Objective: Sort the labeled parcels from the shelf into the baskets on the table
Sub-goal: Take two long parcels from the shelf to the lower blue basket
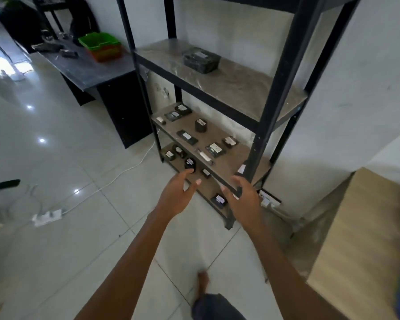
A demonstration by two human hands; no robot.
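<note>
A black metal shelf with wooden boards stands against the white wall. One large dark parcel lies on the upper board. Several small black parcels with white labels are spread over the two lower boards. Both my arms reach toward the lowest board. My left hand is empty, its fingers spread, just short of a round labeled parcel. My right hand is empty too, fingers relaxed, beside a flat labeled parcel. Stacked green and orange baskets sit on a dark table at the far left.
The dark table holds several small dark items. A white power strip and cable lie on the tiled floor at left, a black flat object further left. A wooden cabinet stands at right. My foot shows below.
</note>
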